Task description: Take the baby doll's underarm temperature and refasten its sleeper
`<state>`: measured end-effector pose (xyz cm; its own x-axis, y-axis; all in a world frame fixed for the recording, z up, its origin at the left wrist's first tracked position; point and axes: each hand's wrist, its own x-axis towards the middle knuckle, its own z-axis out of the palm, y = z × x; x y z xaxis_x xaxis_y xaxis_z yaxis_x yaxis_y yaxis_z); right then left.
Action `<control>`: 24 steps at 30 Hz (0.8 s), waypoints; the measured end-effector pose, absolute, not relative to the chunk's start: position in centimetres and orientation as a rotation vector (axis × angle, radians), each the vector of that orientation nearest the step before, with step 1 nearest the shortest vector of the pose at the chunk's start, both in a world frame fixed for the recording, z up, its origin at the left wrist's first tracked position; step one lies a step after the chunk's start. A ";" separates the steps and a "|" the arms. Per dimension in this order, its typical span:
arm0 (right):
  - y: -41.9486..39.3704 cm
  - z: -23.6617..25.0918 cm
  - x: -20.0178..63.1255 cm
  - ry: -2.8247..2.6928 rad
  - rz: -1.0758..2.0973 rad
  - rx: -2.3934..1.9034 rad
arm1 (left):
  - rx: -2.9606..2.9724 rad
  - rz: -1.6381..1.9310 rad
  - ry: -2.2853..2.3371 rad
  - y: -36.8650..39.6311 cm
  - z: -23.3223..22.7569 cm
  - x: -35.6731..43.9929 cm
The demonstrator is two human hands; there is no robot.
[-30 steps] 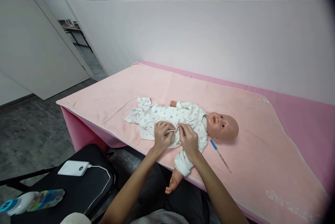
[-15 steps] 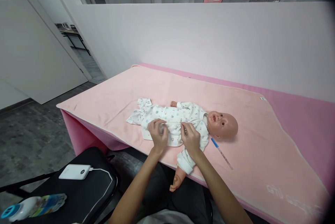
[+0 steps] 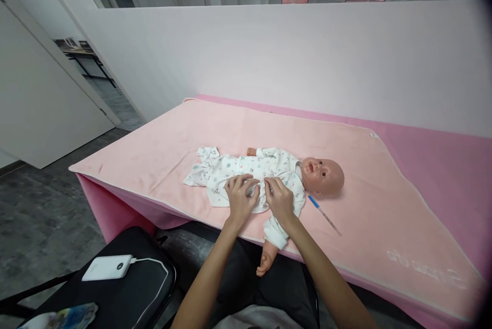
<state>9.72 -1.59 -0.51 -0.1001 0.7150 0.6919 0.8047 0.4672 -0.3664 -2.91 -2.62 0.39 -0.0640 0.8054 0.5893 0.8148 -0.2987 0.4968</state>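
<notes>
- The left hand [image 3: 241, 200] and right hand [image 3: 280, 200] are bending over the clothes [image 3: 251, 167] of the doll [image 3: 324, 177]; whether either grip is closing on cloth, I cannot tell.
- Both should be pinching lightly, without dragging the doll off the near edge.
- One doll is lying along the surface's [image 3: 384, 221] near edge, one arm [image 3: 268, 256] overhanging.
- One blue-capped stick [image 3: 325, 215] is resting beside its head.

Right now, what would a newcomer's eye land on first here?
First the bald doll, lying on its back on the pale pink cloth, head toward the picture's right. Next the left hand and right hand, close together at its white printed outfit. Then the blue-ended stick on the cloth near its head.
</notes>
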 end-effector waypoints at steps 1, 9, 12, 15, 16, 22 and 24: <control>-1.9 -0.4 9.8 -1.826 -0.127 -1.296 | -2.154 -1.326 -1.847 -2.7 0.4 -3.0; -10.2 -3.9 20.8 -1.556 -0.358 -1.811 | -2.249 -1.362 -1.869 -3.3 -0.3 -5.0; -13.3 -6.2 25.8 -1.683 -0.417 -1.936 | -2.260 -1.350 -1.870 -3.1 -0.5 -5.3; -14.6 -7.0 27.4 -1.783 -0.393 -1.923 | -2.270 -1.337 -1.850 -2.9 -0.6 -5.3; -14.6 -6.9 27.3 -1.778 -0.400 -1.935 | -2.273 -1.342 -1.842 -2.8 -0.6 -5.3; -13.1 -2.9 25.4 -1.781 -0.253 -2.057 | -2.291 -1.383 -1.811 -2.9 -0.8 -5.6; -13.1 -0.6 25.5 -1.770 -0.160 -2.056 | -2.294 -1.392 -1.800 -2.9 -0.8 -5.7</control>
<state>25.52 -13.11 -0.57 0.1823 0.9176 0.3532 0.9661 -0.1005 -0.2376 -5.71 -2.87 -0.83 0.0100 0.8281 0.5605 0.7511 -0.3762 0.5424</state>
